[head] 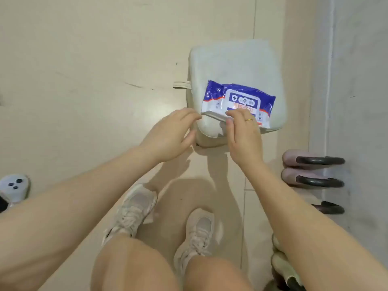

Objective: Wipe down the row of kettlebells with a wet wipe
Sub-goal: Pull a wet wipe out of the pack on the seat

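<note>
- Kettlebells [310, 171] stand in a row along the wall at about three to four o'clock, black handles pointing toward the wall; two pinkish ones sit side by side, a darker one [329, 207] just below them, and a pale one [283, 267] at five o'clock is partly hidden behind the right forearm.
- Blue and white wipe pack [239, 101] lies flat on a cream cushioned stool [235, 59] at about one o'clock, well apart from the nearest kettlebell.
- The pack's white lid [214, 117] is tilted up along its near edge.
- Right hand [243, 135] is at that lid, fingers curled over its edge and thumb beneath, pinching it; a gold ring [249, 120] shows on one finger.
- Left hand [168, 135] hovers just beside the pack's left end, fingers loosely bent with the tips at or almost at the corner; whether they touch it, I cannot tell.
- Both bare forearms reach in from the lower corners.
- White sneakers [134, 211] stand on the beige floor tiles [84, 59] at six o'clock, bare knees above them.
- A small white object with dark dots [14, 185] sits at nine o'clock near the left edge.
</note>
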Motion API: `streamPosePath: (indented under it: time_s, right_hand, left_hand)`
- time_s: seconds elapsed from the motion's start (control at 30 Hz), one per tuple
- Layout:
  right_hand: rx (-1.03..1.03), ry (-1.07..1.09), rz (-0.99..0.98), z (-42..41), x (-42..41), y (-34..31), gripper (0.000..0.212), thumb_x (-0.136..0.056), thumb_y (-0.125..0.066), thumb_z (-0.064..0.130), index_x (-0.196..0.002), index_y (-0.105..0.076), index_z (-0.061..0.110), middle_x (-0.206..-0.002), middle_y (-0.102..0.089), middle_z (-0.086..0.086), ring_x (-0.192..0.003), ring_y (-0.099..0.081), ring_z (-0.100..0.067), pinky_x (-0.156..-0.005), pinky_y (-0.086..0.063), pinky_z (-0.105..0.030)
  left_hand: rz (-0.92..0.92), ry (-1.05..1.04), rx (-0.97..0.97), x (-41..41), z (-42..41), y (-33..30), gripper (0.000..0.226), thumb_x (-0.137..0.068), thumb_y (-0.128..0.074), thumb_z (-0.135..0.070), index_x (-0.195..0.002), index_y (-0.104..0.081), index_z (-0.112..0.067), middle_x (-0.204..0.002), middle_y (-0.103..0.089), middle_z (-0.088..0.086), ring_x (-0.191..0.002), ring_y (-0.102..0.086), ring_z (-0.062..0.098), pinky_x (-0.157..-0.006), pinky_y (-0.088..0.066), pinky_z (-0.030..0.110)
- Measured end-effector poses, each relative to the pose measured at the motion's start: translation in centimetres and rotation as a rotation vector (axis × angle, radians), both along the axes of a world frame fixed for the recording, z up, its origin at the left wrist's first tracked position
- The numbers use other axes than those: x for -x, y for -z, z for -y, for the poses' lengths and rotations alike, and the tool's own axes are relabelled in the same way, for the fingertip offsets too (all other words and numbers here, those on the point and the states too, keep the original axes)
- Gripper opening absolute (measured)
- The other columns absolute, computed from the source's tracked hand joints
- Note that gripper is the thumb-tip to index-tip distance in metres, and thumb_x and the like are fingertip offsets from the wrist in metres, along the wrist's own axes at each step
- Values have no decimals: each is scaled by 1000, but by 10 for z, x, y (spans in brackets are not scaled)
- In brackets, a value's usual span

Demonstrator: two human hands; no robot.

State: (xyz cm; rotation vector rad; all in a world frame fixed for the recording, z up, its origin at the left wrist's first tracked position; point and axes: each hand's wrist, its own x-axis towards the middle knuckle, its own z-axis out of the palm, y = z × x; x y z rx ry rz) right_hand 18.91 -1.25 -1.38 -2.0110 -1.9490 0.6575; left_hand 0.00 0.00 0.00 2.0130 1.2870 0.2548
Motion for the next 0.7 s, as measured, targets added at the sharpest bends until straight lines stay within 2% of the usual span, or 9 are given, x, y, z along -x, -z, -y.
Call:
streamPosePath:
  time_s: [0.13,0.23,0.3,0.37,0.5,0.6,0.7]
  right_hand:
    - [-321,112,28,-22,-26,37,30,-90,-41,16,-104,-64,3,-114,-61,-16,-101,-55,-35,-87,-41,-41]
    - [-403,66,38,-43,-52,52,24,-88,-49,13,-105,-62,3,-118,-61,-14,-107,-56,-32,-93,-37,-35]
    - [-351,-64,51,-52,-66,57,31,-85,-49,22,-105,-62,2,-117,-62,-13,-108,-58,-31,-95,-44,-42]
    - [-266,-121,43,-54,-69,55,42,-83,-50,33,-109,-62,3,-119,-62,-12,-112,-57,-29,-95,-45,-46]
    - [-114,-107,29,-46,-67,48,65,-74,-55,54,-122,-56,9,-135,-52,-7,-128,-46,-25,-106,-37,-38]
    - [-52,-126,38,-49,-71,44,65,-75,-69,42,-130,-51,13,-144,-44,-3,-133,-38,-21,-107,-31,-31]
    - [-87,-187,103,-47,-74,45,59,-78,-71,32,-129,-52,9,-143,-45,-6,-131,-41,-25,-101,-33,-28]
  left_hand:
    - [65,-44,-242,-33,-38,41,42,-87,-39,-25,-115,-60,-2,-114,-61,17,-103,-54,29,-87,-40,34]
    - [89,-103,-450,-55,-71,63,38,-83,-52,-26,-111,-62,-3,-107,-61,20,-96,-49,26,-83,-37,31]
    - [82,-48,-478,-66,-83,71,45,-79,-55,-36,-110,-63,-4,-109,-60,19,-97,-55,34,-84,-41,38]
    - [46,43,-415,-71,-87,72,57,-75,-52,-50,-111,-63,-7,-115,-60,16,-103,-56,36,-87,-41,41]
    - [11,86,-268,-68,-82,70,73,-71,-46,-60,-122,-57,-9,-128,-57,9,-119,-51,29,-96,-36,37]
    - [-7,120,-297,-66,-83,78,77,-70,-48,-61,-126,-54,-9,-131,-55,11,-121,-50,31,-96,-36,40]
    - [-10,120,-416,-68,-81,88,74,-70,-52,-58,-123,-58,-6,-125,-59,15,-114,-55,35,-92,-41,42]
